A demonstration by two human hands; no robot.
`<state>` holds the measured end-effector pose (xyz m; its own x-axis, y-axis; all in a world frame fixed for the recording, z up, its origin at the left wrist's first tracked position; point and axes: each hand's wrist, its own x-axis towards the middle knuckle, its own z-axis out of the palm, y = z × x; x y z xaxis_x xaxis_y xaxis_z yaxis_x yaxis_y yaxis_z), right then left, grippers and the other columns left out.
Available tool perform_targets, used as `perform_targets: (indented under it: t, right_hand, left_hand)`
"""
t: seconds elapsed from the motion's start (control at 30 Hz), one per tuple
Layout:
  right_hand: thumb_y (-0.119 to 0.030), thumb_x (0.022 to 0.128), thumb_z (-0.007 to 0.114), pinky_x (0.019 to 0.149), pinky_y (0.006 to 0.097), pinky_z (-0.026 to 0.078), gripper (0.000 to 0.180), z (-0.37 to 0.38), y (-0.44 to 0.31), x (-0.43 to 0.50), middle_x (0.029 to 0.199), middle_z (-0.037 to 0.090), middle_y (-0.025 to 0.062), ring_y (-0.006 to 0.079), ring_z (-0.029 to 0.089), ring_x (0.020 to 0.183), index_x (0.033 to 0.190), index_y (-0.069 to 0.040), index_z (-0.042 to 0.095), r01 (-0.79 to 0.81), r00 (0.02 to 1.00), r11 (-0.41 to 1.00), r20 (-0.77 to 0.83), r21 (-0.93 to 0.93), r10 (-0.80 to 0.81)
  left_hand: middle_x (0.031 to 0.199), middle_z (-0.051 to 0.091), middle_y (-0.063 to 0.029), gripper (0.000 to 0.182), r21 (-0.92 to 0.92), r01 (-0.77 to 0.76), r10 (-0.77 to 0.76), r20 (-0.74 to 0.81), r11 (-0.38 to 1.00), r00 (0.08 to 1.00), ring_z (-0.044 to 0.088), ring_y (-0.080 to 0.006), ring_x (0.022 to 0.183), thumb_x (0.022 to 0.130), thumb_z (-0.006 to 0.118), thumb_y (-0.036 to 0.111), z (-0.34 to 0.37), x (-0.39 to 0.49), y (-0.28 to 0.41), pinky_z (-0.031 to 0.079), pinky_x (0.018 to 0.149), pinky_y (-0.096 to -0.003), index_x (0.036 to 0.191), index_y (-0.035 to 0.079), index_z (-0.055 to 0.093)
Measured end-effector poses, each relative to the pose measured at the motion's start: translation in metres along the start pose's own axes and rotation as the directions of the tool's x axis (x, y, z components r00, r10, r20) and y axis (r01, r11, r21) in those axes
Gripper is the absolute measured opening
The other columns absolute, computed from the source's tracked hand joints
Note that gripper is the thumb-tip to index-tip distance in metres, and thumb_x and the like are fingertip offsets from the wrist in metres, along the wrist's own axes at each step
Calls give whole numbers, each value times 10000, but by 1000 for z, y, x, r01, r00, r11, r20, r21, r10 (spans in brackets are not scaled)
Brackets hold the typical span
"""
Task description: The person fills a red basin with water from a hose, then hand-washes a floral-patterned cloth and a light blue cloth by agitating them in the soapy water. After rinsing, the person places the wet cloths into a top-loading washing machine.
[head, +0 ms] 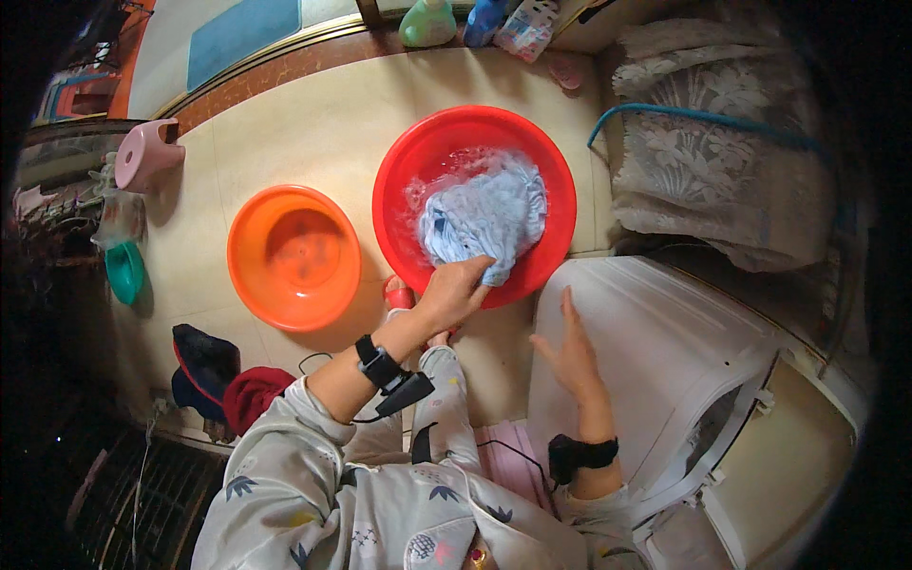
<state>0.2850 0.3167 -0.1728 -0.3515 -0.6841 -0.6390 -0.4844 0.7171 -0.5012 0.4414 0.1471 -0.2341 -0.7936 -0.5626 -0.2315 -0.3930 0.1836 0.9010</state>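
A large red plastic basin [399, 142] stands on the floor, holding wet light blue patterned cloth [484, 206] with a ruffled edge, surrounded by sudsy water. My left hand [456, 288] reaches over the basin's near rim and pinches the near end of the cloth between thumb and fingers. To the right of the basin, my right hand [570, 349] is raised beside the white washing machine, fingers apart and holding nothing. Both wrists carry black strapped devices. An orange plastic basin [242, 242] stands to the left of the red one; its bottom looks wet or shadowed.
The white appliance [641, 320], apparently a washing machine, borders the right side, below a lace-covered object [712, 171]. At left are a pink stool [146, 157], a green basin [125, 272] and dark red cloth [256, 395]. Bottles, one green [427, 25], line the far edge.
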Motion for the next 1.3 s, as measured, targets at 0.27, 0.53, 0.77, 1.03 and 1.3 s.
perform_targets:
  t: [0.27, 0.53, 0.77, 1.03, 1.3]
  right_hand:
    - [-277, 790, 668, 1077, 382, 289, 933, -7, -30, -30, 1461, 207, 184, 328, 309, 1309, 1425, -24, 33, 177, 984, 974, -28, 143, -174]
    - [-318, 859, 557, 1039, 382, 331, 651, 36, 5, 16, 1363, 361, 126, 278, 394, 1241, 1353, -37, 239, 196, 967, 814, -245, 547, -69]
    - [-354, 919, 459, 1006, 381, 367, 483, 121, 58, 59, 1276, 496, 76, 234, 469, 1182, 1290, -48, 419, 131, 986, 371, -158, 919, 44]
    - [-366, 886, 518, 1012, 417, 364, 485, -45, 2, -62, 1298, 485, 65, 246, 464, 1188, 1287, -97, 468, 544, 822, 328, -569, 773, -24]
    - [-285, 860, 529, 924, 448, 412, 439, -221, -53, -207, 1198, 530, 173, 295, 522, 1075, 1194, 0, 509, 534, 268, 828, -963, 172, 27]
  left_hand:
    - [872, 625, -152, 355, -296, -464, 492, 21, 835, 870, 642, -287, 754, 802, 528, 90, -62, -50, 162, 511, 627, -350, 1143, 1, 571]
    - [1042, 626, -155, 317, -384, -427, 452, -26, 819, 891, 633, -273, 937, 833, 568, 49, -51, -42, 154, 496, 807, -335, 1145, -7, 559]
    - [1184, 550, -122, 532, -380, -162, 209, 83, 910, 974, 570, -214, 1057, 819, 580, 27, -10, -67, 46, 462, 882, -314, 1329, 58, 434]
    - [1411, 322, -215, 838, -117, 136, -139, -15, 984, 990, 340, -316, 1299, 816, 660, 256, 7, -125, -75, 266, 1076, -393, 1442, 20, 155]
    - [1496, 127, -204, 1124, 398, -111, 124, -8, 911, 992, 157, -395, 1372, 614, 788, 410, 57, -31, -70, 190, 1088, -527, 1436, 3, 138]
